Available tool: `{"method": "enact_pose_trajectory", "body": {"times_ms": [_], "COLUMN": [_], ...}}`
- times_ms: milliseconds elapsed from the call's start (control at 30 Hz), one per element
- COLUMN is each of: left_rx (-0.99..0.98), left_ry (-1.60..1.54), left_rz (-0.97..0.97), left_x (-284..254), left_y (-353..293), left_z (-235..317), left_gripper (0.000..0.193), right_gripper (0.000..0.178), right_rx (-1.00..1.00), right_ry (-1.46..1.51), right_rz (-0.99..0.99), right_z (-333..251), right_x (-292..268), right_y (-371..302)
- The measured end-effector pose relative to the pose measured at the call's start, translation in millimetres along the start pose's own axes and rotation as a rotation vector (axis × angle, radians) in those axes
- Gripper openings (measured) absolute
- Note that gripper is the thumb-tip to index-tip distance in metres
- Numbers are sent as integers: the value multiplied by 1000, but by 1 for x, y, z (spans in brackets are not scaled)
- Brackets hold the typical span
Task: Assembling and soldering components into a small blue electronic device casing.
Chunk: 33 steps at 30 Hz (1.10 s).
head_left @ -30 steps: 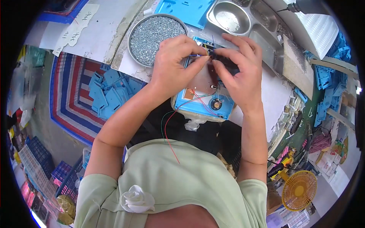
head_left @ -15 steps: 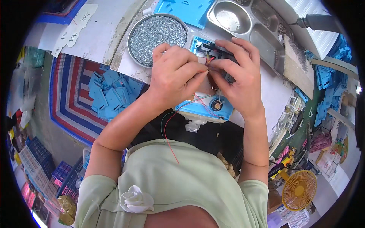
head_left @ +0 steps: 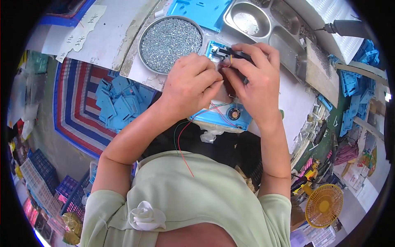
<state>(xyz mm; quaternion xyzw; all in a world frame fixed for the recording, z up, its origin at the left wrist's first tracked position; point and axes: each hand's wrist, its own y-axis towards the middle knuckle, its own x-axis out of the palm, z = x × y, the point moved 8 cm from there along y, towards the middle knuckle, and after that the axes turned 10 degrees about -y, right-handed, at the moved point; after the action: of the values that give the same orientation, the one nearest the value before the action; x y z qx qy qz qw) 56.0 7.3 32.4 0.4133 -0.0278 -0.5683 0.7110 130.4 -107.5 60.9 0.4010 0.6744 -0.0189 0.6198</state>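
Observation:
A blue plastic casing (head_left: pixel 243 122) lies on the table in front of me, with a small round speaker (head_left: pixel 234 113) in its near right corner. Black parts (head_left: pixel 224 52) sit at its far end, and a brown panel (head_left: pixel 222 95) shows in the middle. My right hand (head_left: pixel 261 78) is over the casing's right side, thumb and forefinger pinching thin red and yellow wires (head_left: pixel 226 64). On the left, my left hand (head_left: pixel 190 84) is closed, its fingertips pressed together; what they hold is too small to tell. Long red and green wires (head_left: pixel 180 138) trail over the near edge.
A round metal dish (head_left: pixel 141 48) full of small screws stands beyond my left hand. At the back right is a steel compartment tray (head_left: pixel 268 35), with an electric screwdriver (head_left: pixel 347 28) beyond. Blue casing parts (head_left: pixel 121 101) fill a striped bag (head_left: pixel 61 96) at left.
My left hand has drawn slightly left and down, away from the right fingertips. The black parts at the casing's far end show more now. My right hand has barely shifted.

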Motion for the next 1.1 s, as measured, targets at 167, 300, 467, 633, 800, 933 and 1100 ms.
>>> {"method": "enact_pose_trajectory", "body": {"times_ms": [167,300,467,633,800,933,1100], "left_rx": [-60,-94,-130,-101,-203,-325,-647], "left_ry": [-5,4,34,-92,-262,-310,-477], "left_rz": [-42,-50,-118,-28,-172,-278,-315], "left_x": [2,3,4,-13,26,47,52], "left_y": [3,4,2,30,49,50,41], "left_z": [-3,-8,-9,31,36,14,-5], "left_gripper": [16,14,16,34,31,17,9], "right_gripper": [16,15,12,14,16,16,15], "right_rx": [-4,93,387,381,342,353,438], "right_ry": [-17,-146,109,231,306,366,461], "right_rz": [11,17,70,151,191,202,182], "right_z": [-8,12,45,51,53,59,67], "right_x": [-9,-16,-18,-25,-28,-31,-25], "right_y": [-9,-30,-56,-63,-54,-52,-62]}}
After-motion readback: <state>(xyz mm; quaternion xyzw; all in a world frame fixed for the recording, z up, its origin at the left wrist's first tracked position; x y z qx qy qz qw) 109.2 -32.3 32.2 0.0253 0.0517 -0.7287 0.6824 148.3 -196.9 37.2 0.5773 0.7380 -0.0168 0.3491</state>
